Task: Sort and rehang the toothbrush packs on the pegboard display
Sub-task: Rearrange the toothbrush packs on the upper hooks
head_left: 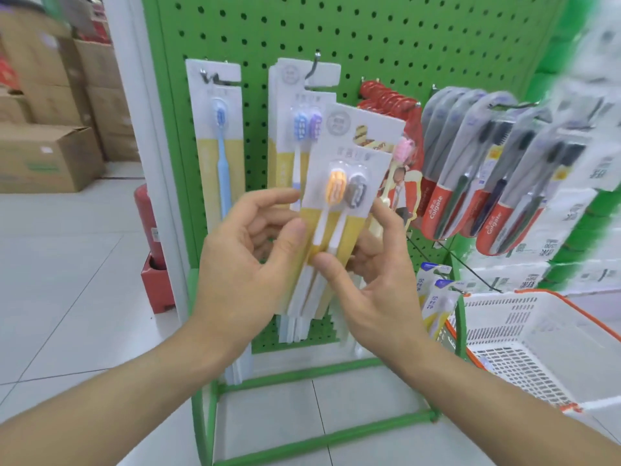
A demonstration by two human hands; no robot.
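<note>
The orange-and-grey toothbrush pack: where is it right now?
Centre of the head view, the orange-and-grey toothbrush pack is held by both hands in front of the green pegboard, not hung.

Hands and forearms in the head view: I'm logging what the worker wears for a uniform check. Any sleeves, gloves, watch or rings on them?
Both are bare. The left hand and right hand show no gloves and no rings, as far as the view shows. Neither wrist carries a watch or band, and both forearms run uncovered to the bottom edge of the frame, so no sleeve shows.
</note>
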